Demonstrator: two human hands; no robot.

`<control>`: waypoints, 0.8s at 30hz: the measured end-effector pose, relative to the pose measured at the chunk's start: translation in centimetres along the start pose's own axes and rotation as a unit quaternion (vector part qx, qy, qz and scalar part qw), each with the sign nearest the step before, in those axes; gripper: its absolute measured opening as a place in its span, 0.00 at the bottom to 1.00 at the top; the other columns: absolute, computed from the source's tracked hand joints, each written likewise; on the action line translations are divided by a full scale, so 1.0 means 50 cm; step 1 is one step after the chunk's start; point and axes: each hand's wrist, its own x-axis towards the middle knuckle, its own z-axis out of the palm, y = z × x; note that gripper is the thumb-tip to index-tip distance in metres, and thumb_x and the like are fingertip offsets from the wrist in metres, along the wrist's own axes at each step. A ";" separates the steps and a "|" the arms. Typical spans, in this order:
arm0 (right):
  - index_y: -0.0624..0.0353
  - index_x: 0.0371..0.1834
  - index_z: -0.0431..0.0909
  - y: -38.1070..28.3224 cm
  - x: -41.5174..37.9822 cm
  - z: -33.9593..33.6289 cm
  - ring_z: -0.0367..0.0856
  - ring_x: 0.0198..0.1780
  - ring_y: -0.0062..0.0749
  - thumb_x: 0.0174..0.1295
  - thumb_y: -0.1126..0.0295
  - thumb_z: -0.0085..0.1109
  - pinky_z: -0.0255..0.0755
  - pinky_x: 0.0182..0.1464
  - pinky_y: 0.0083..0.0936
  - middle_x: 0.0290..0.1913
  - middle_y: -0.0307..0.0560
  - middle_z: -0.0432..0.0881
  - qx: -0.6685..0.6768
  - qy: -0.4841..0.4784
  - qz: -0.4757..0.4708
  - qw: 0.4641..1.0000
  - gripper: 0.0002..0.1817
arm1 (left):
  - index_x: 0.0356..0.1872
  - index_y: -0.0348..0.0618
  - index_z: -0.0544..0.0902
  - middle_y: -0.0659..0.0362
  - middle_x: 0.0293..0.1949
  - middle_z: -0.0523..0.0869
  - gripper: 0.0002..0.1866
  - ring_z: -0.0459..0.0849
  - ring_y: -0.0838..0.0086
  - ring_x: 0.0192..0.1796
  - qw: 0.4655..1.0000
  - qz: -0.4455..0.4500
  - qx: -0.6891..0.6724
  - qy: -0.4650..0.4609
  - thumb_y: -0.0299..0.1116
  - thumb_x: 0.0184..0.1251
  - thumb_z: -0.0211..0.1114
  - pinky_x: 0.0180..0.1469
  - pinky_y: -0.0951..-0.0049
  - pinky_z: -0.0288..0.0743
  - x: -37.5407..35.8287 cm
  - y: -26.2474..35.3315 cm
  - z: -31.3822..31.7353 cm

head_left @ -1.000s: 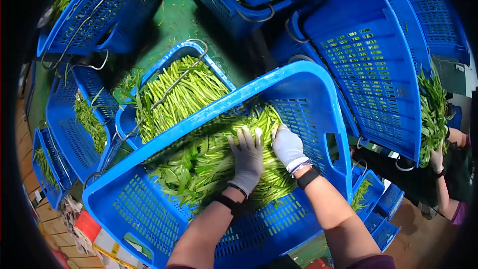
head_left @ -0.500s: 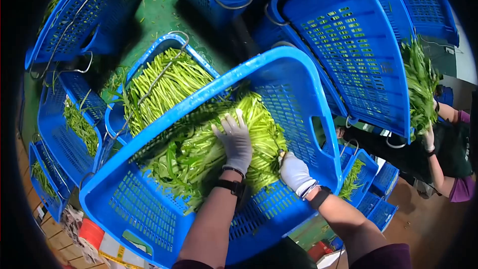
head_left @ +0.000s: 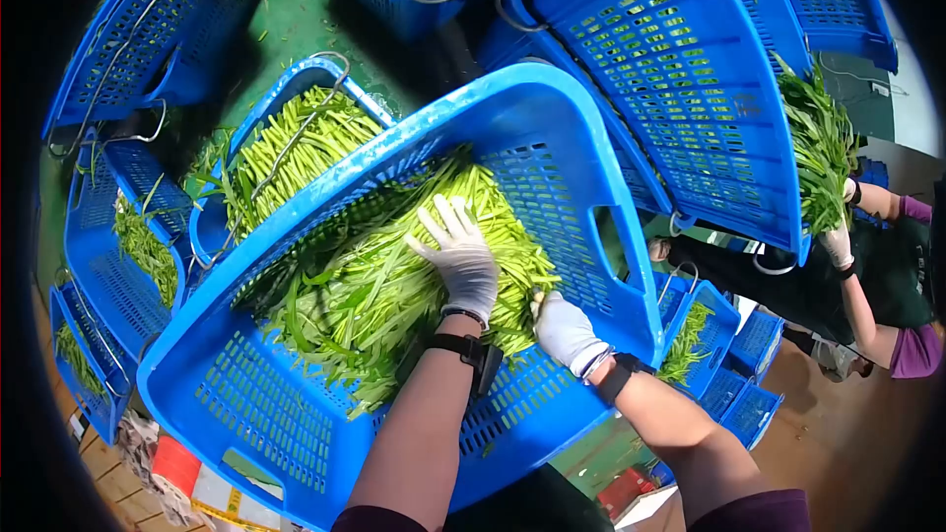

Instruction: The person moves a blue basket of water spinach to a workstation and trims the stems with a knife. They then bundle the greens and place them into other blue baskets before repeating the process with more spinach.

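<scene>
In the head view, a large blue perforated basket (head_left: 266, 414) stands tilted in front of me. It holds a heap of leafy green vegetables (head_left: 365, 305) with long thin stems, resembling water spinach. My left hand (head_left: 463, 261), in a white glove, lies on the heap with its fingers spread. At the cut stem ends on the right, my gloved right hand (head_left: 570, 335) is closed. A small dark-and-brownish bit shows at its fingertips, too little to identify.
Behind is a basket of bundled stems (head_left: 296, 148). More blue baskets (head_left: 680, 89) stand around, some holding greens. At the right, a co-worker's gloved hands (head_left: 838, 241) hold a bunch of greens (head_left: 818, 153). A red roll (head_left: 177, 465) lies lower left.
The whole view has shifted, so the baskets appear farther left and higher. My left hand stays spread on the greens. The small thing at my right fingertips shows less than before.
</scene>
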 end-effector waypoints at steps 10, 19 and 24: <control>0.66 0.47 0.74 0.009 0.012 -0.007 0.82 0.44 0.63 0.72 0.54 0.41 0.74 0.49 0.51 0.40 0.67 0.83 -0.039 -0.040 -0.018 0.998 0.23 | 0.75 0.40 0.55 0.46 0.76 0.53 0.33 0.50 0.43 0.76 1.000 -0.010 0.001 -0.014 0.39 0.70 0.47 0.66 0.22 0.36 -0.001 0.006 0.006; 0.67 0.45 0.71 -0.002 -0.047 -0.043 0.82 0.33 0.62 0.72 0.56 0.46 0.75 0.35 0.52 0.30 0.65 0.82 -0.011 0.056 -0.080 0.995 0.20 | 0.51 0.37 0.75 0.43 0.54 0.78 0.16 0.81 0.54 0.47 0.529 -0.043 -0.656 -0.537 0.31 0.64 0.54 0.48 0.54 0.78 -0.302 -0.031 0.037; 0.66 0.42 0.70 -0.013 -0.071 -0.005 0.82 0.31 0.60 0.72 0.57 0.47 0.75 0.32 0.51 0.27 0.64 0.82 0.034 0.112 -0.090 0.989 0.18 | 0.50 0.36 0.79 0.47 0.51 0.84 0.16 0.83 0.60 0.53 0.373 -0.207 -0.806 -0.411 0.33 0.65 0.58 0.57 0.61 0.76 -0.309 0.020 0.086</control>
